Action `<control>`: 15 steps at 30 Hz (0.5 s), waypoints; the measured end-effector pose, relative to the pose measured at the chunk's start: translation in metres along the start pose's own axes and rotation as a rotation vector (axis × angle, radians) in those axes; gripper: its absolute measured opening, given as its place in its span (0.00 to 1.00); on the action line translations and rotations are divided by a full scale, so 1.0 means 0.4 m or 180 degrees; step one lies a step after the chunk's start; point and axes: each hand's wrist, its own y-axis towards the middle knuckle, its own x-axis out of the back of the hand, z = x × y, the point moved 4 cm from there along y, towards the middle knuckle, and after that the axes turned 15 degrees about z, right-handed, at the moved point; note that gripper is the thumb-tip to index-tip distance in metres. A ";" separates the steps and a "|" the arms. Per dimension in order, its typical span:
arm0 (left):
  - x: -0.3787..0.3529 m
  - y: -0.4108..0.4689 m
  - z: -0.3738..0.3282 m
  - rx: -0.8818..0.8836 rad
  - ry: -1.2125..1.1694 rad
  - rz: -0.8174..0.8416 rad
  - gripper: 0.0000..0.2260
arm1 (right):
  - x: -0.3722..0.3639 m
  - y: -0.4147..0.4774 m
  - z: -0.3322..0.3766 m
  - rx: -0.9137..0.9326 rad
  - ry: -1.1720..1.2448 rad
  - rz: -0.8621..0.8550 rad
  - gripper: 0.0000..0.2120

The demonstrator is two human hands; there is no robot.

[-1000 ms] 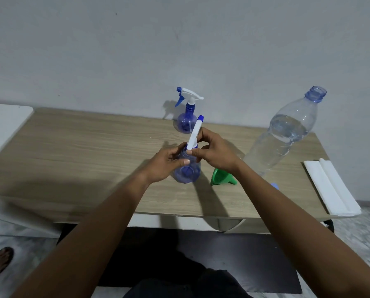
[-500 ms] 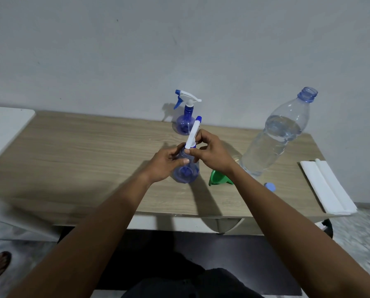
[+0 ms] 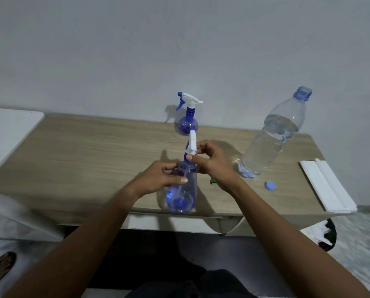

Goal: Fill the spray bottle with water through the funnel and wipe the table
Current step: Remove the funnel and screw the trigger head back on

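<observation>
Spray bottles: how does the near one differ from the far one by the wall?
The near spray bottle is held: the left hand grips its body and the right hand pinches its spray head; the far spray bottle stands untouched. The near one looks paler and longer; the far one is deeper blue and round. Both are upright, with white and blue heads.

Translucent blue spray bottle point(image 3: 183, 196) stands upright, white-topped; green funnel point(image 3: 212, 181) shows just beside it.
</observation>
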 end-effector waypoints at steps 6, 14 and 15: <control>-0.026 -0.037 0.059 0.0622 -0.0185 -0.0042 0.13 | -0.041 -0.019 -0.062 -0.0658 -0.0107 0.0197 0.26; -0.051 -0.050 0.092 0.0951 -0.0264 0.0070 0.10 | -0.059 -0.032 -0.107 -0.0914 -0.0035 0.0329 0.17; -0.055 -0.048 0.097 0.0960 -0.0364 0.0104 0.10 | -0.059 -0.031 -0.113 -0.0958 -0.0045 0.0309 0.18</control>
